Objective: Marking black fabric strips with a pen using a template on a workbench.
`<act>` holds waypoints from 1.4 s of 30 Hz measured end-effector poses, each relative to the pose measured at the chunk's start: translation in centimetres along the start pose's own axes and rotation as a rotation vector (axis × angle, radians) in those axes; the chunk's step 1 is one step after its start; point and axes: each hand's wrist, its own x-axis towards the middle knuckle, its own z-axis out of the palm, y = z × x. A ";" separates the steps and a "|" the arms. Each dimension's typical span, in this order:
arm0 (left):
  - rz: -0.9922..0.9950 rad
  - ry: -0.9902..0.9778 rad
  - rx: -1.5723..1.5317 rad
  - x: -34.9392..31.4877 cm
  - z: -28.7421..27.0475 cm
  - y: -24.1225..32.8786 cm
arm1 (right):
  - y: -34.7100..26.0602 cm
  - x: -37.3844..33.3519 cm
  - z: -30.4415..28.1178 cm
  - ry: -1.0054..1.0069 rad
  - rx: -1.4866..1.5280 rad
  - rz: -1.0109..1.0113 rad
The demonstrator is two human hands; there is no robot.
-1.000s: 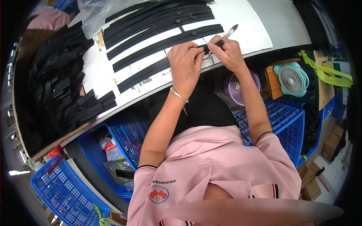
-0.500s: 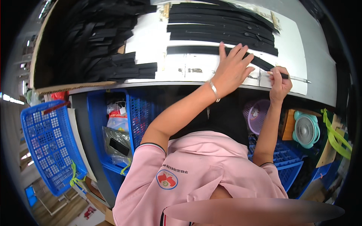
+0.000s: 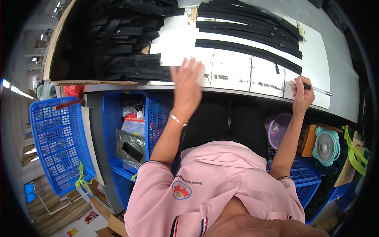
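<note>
My right hand (image 3: 303,96) grips a pen (image 3: 319,90) with a dark grip and a clear barrel, over the right part of a white board (image 3: 233,65) drawn with dark lines. My left hand (image 3: 187,87), a little smeared by motion, is spread with its fingers stretched out. It is over the board's left end, beside a heap of black fabric strips (image 3: 130,73) in an open cardboard box (image 3: 94,83). A single black strip (image 3: 244,50) lies lengthwise on the board, above the drawn lines. Several more black strips (image 3: 248,29) are laid in rows behind it.
Below the table edge sit a blue crate (image 3: 152,118) with bags and a phone (image 3: 132,151), a purple basket (image 3: 277,130) and a turquoise fan (image 3: 327,147). Another blue basket (image 3: 61,142) hangs at the left. The grey tabletop (image 3: 342,75) extends right of the board.
My left hand has lifted off the black strip and moved left toward the heap in the box. My right hand still holds the pen near the board's right end. The view has shifted slightly.
</note>
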 end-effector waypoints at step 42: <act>0.106 0.028 -0.076 0.1 4.5 5.0 | 0.5 -4.2 -2.9 -0.006 -0.937 -0.541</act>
